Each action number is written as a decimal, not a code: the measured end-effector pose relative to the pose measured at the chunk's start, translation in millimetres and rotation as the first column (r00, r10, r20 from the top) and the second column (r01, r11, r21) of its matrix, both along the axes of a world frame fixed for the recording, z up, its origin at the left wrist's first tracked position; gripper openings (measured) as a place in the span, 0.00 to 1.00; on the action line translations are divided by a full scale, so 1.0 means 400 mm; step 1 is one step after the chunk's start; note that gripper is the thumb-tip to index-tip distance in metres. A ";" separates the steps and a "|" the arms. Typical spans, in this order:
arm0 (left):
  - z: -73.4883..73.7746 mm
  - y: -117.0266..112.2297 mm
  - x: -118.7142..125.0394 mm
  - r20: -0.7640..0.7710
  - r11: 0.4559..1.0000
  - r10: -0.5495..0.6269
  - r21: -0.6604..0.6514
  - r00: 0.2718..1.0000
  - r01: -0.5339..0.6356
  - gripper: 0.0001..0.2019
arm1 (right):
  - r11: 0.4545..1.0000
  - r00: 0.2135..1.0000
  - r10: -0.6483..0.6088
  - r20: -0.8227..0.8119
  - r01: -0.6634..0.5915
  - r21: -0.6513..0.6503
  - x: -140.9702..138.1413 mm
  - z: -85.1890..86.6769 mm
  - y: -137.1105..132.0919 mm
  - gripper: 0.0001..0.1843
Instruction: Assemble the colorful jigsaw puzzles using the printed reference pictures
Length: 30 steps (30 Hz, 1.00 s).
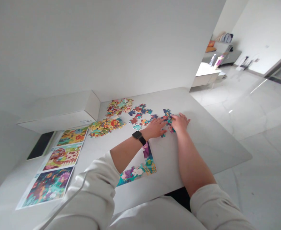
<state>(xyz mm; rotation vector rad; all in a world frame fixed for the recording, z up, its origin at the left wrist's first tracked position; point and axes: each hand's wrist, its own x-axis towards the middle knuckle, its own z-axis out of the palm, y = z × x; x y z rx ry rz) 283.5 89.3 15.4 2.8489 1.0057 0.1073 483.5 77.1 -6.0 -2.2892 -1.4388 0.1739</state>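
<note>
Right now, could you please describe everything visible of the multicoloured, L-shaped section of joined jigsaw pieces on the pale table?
The multicoloured, L-shaped jigsaw section looks like thin printed card, showing purple shapes, a white animal and teal and yellow plants. It lies flat on the pale table, its outer edges straight, near the person. Its left end disappears behind the white left sleeve; contact is unclear.

From where I stood, no word, number or brand could be made out. A small printed label (86, 121) sat on the long white box (58, 107), its marks too tiny to read. The watch (137, 134) showed a dark face without legible figures. Whatever was printed on the pink-and-white bottle (218, 62) across the room was lost in blur.
</note>
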 end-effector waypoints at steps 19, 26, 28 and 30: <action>-0.002 0.153 -0.121 0.061 0.877 0.478 0.012 0.876 -0.479 0.25 | 0.999 1.000 -0.025 -0.013 0.025 0.037 -0.022 -0.018 0.012 0.19; 0.006 0.187 -0.211 -0.044 0.941 0.332 -0.049 0.942 -0.334 0.27 | 0.999 1.000 -0.004 0.011 0.004 0.050 -0.023 -0.020 0.010 0.21; 0.018 0.178 -0.228 -0.015 0.952 0.301 -0.052 0.954 -0.301 0.28 | 0.999 1.000 0.002 0.022 -0.003 0.046 -0.026 -0.020 0.008 0.22; 0.033 0.161 -0.255 0.049 0.952 0.305 -0.035 0.951 -0.304 0.29 | 0.999 0.999 0.011 0.034 -0.012 0.042 -0.031 -0.017 0.005 0.22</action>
